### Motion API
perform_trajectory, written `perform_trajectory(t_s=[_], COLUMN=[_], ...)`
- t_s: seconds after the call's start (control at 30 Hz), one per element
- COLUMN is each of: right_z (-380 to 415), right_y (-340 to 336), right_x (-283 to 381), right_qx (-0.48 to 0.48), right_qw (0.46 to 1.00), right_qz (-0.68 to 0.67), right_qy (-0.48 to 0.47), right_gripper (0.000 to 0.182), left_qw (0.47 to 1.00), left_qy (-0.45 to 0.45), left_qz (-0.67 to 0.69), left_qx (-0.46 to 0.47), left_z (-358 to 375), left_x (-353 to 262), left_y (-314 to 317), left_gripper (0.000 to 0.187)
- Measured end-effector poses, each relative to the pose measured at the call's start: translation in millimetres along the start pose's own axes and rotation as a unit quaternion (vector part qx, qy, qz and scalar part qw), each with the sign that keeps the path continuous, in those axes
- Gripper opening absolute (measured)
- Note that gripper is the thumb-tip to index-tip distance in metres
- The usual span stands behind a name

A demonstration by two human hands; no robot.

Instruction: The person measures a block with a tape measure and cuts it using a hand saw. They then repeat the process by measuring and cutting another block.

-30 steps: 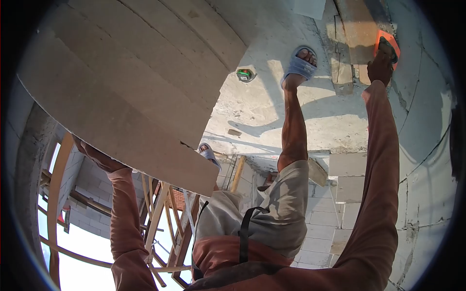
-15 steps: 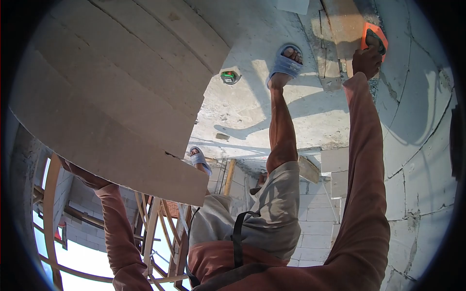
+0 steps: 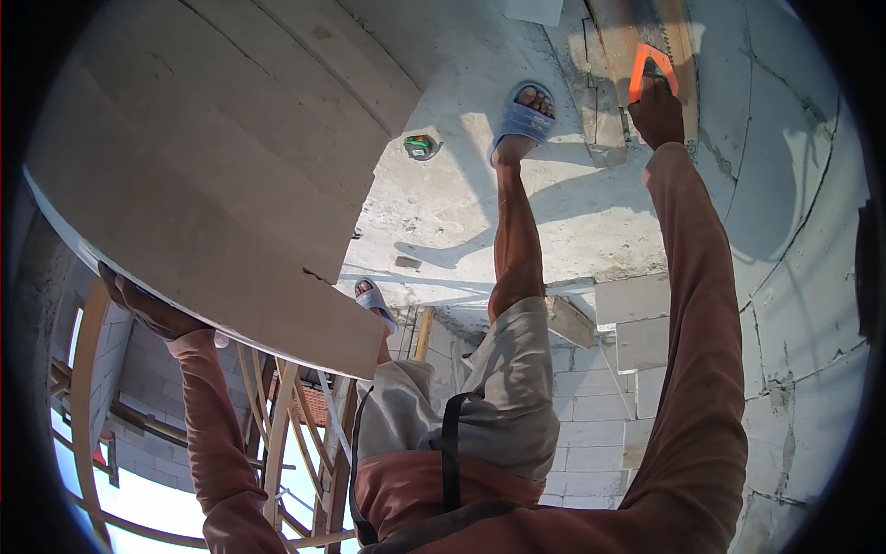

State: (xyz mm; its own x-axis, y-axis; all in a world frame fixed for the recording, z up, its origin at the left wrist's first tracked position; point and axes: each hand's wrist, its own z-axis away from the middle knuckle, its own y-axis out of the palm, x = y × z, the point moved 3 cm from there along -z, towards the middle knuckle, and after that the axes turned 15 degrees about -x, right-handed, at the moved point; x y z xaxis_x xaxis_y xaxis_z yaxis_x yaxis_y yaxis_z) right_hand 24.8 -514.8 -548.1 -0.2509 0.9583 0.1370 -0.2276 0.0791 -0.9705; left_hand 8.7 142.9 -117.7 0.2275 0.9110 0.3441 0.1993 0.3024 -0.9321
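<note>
My right hand is closed around the orange handle of a hand saw. The saw's toothed blade points away from me over the wooden planks, near the block wall on the right. On the left, my left hand lies along the outer edge of a large pale block, its fingers stretched against the side. Part of that palm is hidden by the block. More pale blocks lie side by side beyond it.
A green and black tape measure lies on the concrete floor, left of my sandalled foot. A block wall rises on the right. Wooden poles stand at lower left, with an open drop and sky beyond.
My right hand has moved left with the saw, away from the wall, and the handle has turned. More of my left hand shows at the block's edge. The view has shifted slightly.
</note>
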Motion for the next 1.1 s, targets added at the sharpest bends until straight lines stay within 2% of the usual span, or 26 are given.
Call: perform_trajectory(t_s=[0.03, 0.1, 0.13, 0.17, 0.2, 0.23, 0.3, 0.33, 0.4, 0.47, 0.5, 0.53, 0.57, 0.63, 0.73, 0.83, 0.87, 0.9, 0.93, 1.1], right_z=[9, 21, 23, 28, 28, 32, 38, 47, 83, 117, 142, 150, 169, 177, 142, 100, 80, 66, 37, -8], right_y=[-18, -54, -79, -96, -124, -149, -210, -232, -269, -320, -333, -367, -383, -423, -495, -500, -514, -509, -501, -501], right_x=[17, 47, 63, 75, 92, 105, 138, 151, 183, 229, 243, 272, 289, 340, 429, 480, 504, 514, 536, 569], right_qx=[-0.122, -0.119, -0.058, -0.087, -0.091, -0.066, -0.095, -0.081, -0.095, -0.117, -0.122, -0.173, -0.14, -0.194, -0.234, -0.22, -0.2, -0.162, -0.204, -0.208], right_qw=[0.988, 0.986, 0.983, 0.977, 0.957, 0.904, 0.845, 0.829, 0.819, 0.806, 0.812, 0.83, 0.819, 0.791, 0.748, 0.75, 0.706, 0.726, 0.77, 0.816], right_qz=[-0.075, -0.118, -0.134, -0.142, -0.185, -0.242, -0.345, -0.348, -0.394, -0.384, -0.379, -0.364, -0.379, -0.428, -0.517, -0.542, -0.595, -0.589, -0.552, -0.504], right_qy=[-0.053, 0.016, 0.109, 0.132, 0.203, 0.346, 0.397, 0.43, 0.406, 0.435, 0.426, 0.386, 0.408, 0.392, 0.344, 0.31, 0.328, 0.316, 0.248, 0.192], right_gripper=[0.044, 0.046, 0.047, 0.046, 0.044, 0.043, 0.045, 0.046, 0.04, 0.035, 0.031, 0.029, 0.028, 0.029, 0.029, 0.023, 0.026, 0.028, 0.029, 0.04], left_qw=[0.999, 0.975, 0.95, 0.916, 0.885, 0.879, 0.87, 0.871, 0.878, 0.867, 0.864, 0.863, 0.863, 0.868, 0.887, 0.916, 0.908, 0.901, 0.893, 0.892], left_qy=[0.001, -0.209, -0.294, -0.376, -0.439, -0.444, -0.472, -0.463, -0.454, -0.476, -0.474, -0.475, -0.468, -0.452, -0.42, -0.363, -0.372, -0.379, -0.39, -0.397], left_qz=[-0.019, 0.069, 0.101, 0.13, 0.146, 0.154, 0.127, 0.139, 0.117, 0.116, 0.123, 0.117, 0.128, 0.149, 0.163, 0.143, 0.16, 0.176, 0.187, 0.181], left_qx=[-0.028, -0.038, -0.04, -0.049, -0.051, -0.081, -0.058, -0.089, -0.093, -0.092, -0.115, -0.124, -0.141, -0.14, -0.106, -0.096, -0.105, -0.113, -0.123, -0.114], left_z=[-8, 4, -1, -5, -17, -16, -25, -24, -18, -15, -13, -9, -2, -2, -1, 3, 1, 1, 0, -2], left_x=[-9, -1, -3, -4, -12, -12, -20, -21, -19, -19, -18, -18, -17, -10, 5, 9, 8, 6, 11, 7], left_y=[0, 6, 6, 6, 1, 2, -5, -3, 2, 5, 6, 13, 18, 15, 4, -1, -4, -7, -6, -6], left_gripper=[0.082, 0.075, 0.072, 0.068, 0.066, 0.069, 0.067, 0.065, 0.06, 0.055, 0.051, 0.048, 0.047, 0.046, 0.048, 0.053, 0.053, 0.053, 0.052, 0.053])
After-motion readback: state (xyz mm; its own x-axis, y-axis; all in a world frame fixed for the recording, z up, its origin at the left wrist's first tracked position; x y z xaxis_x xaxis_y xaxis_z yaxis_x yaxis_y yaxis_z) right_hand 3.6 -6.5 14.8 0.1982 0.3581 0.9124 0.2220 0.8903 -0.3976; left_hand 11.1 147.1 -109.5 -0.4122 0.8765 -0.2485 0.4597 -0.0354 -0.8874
